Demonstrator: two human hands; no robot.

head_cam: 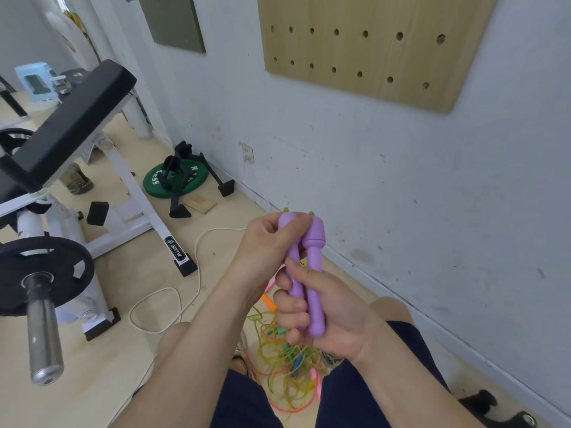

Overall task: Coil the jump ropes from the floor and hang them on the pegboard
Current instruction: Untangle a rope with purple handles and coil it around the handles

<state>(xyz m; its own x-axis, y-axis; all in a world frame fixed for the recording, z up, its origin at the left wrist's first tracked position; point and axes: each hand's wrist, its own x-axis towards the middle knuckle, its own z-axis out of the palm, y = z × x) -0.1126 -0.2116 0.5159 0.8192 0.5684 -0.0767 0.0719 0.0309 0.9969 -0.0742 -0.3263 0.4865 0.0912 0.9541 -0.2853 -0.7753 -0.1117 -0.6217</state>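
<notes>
Two purple jump-rope handles (313, 267) stand upright side by side in front of me. My right hand (324, 307) grips their lower halves, fingers curled round them. My left hand (272, 239) holds the top of the left handle. Below my hands, between my knees, a tangle of yellow-green, pink and orange ropes (287, 359) lies on the floor. The wooden pegboard (370, 50) with rows of holes hangs on the wall above right; no pegs show in this view.
A weight bench with white frame (77, 118) stands at left, a barbell end with a black plate (43, 279) near me. A green plate (176, 180) lies by the wall. A white cable (185, 291) loops across the floor.
</notes>
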